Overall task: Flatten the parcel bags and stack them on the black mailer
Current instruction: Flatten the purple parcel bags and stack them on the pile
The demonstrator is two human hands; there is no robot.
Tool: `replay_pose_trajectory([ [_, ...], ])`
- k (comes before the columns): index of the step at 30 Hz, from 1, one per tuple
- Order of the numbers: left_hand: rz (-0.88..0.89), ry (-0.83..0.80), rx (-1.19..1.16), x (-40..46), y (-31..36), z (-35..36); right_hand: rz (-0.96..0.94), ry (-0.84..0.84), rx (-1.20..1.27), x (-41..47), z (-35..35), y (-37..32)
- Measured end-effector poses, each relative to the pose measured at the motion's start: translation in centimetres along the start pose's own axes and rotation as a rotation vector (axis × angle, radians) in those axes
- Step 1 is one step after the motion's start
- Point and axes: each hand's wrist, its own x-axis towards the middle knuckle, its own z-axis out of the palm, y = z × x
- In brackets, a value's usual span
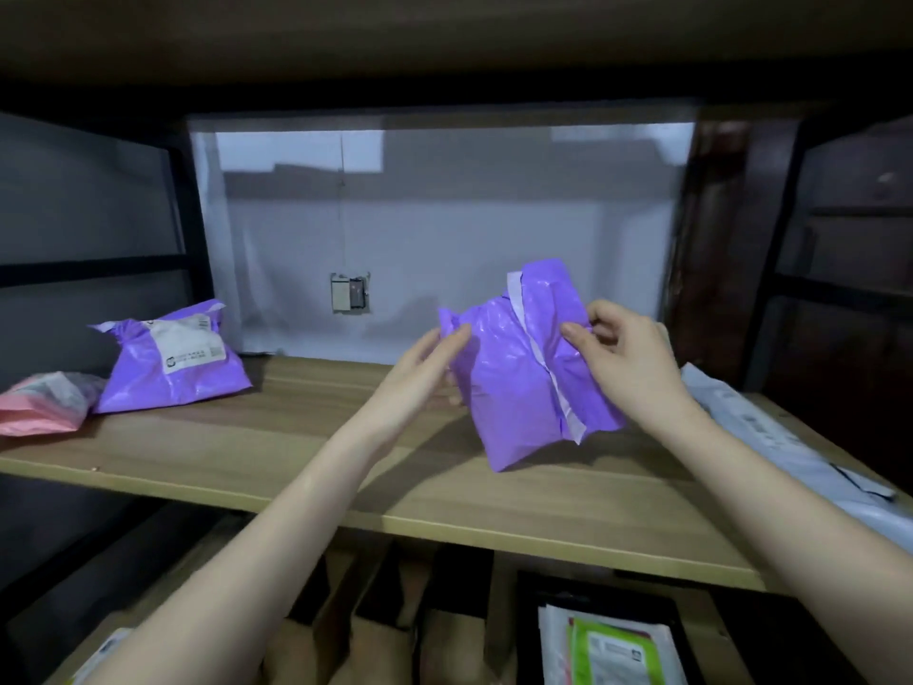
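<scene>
A crumpled purple parcel bag [514, 383] with a pale flap strip is held upright over the wooden shelf [296, 437], its lower corner near the board. My left hand [425, 360] grips its left edge and my right hand [622, 353] pinches its right edge. A second purple parcel bag [170, 360] with a white label lies at the shelf's left, beside a pink and clear bag [42, 400]. I see no black mailer on this shelf; a dark-edged tray or mailer [682, 630] sits on the level below.
A grey-white mailer [770, 437] lies along the shelf's right edge. Black frame posts stand at the left [190, 229] and right. Below, cardboard pieces [375, 630] and a green and white packet [612, 650] fill the lower level. A wall socket [350, 292] is behind.
</scene>
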Motion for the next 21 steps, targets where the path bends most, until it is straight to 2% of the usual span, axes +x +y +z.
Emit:
replay_pose_trajectory([
  [2,0.072,0.059,0.049,-0.8,0.1,1.6,0.013,0.013,0.001,-0.9,-1.5,0.0],
  [6,0.141,0.162,-0.003,-1.7,0.8,3.8,0.052,0.023,-0.034,-2.4,-4.5,0.2],
  [11,0.092,0.298,0.039,-1.2,0.6,5.0,0.111,-0.072,-0.075,-4.0,-6.3,0.3],
  [15,-0.058,0.261,0.159,-0.8,-0.7,5.9,0.277,-0.213,-0.117,-4.9,-6.3,1.9],
  [18,-0.086,0.261,0.350,-0.5,-2.3,6.8,0.373,-0.283,-0.138,-6.0,-6.2,3.4],
  [21,-0.175,0.162,0.523,-0.6,-2.8,7.6,0.425,-0.396,-0.228,-6.9,-6.1,4.3],
])
